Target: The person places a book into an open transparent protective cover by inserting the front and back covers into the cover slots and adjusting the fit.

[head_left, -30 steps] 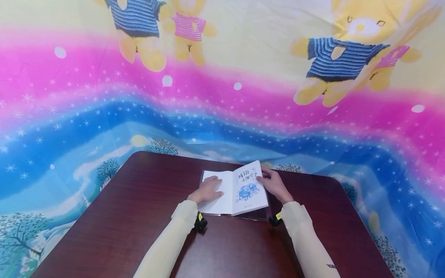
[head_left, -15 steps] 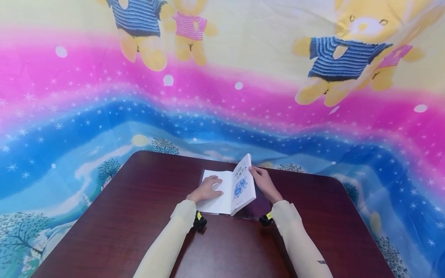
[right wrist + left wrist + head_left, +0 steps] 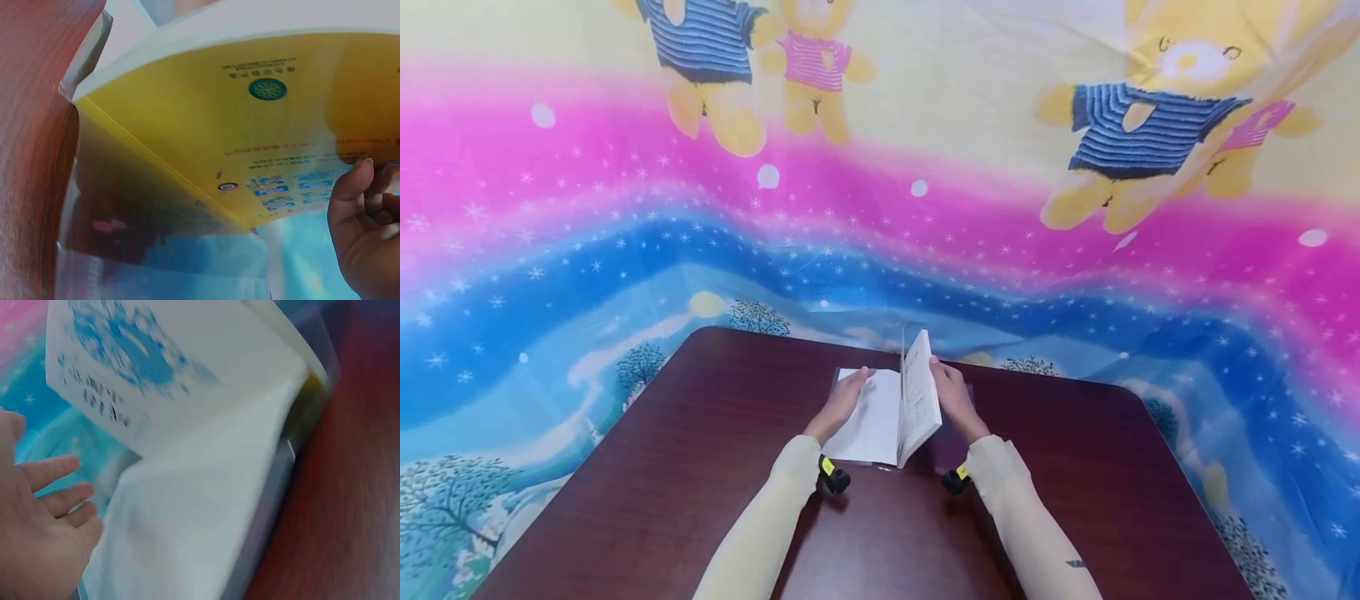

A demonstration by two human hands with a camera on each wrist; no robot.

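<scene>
A paperback book stands partly open on the table, its page block tilted up and one thin leaf lifted beside it. My right hand grips the outer edge of that block; in the right wrist view its curled fingers are at the yellow back cover. My left hand hovers at the white left-hand page. The left wrist view shows its fingers spread loosely, holding nothing. A blue-printed page faces it. Whether the left hand touches the paper is unclear.
A clear plastic book jacket spreads out below the yellow back cover. The dark red-brown table extends around the book. Behind it hangs a printed bear curtain. Both wrists wear small black cameras.
My right hand has swung the page block upward and leftward, and a leaf has come away from it. My left hand has lifted and turned from lying flat on the left page.
</scene>
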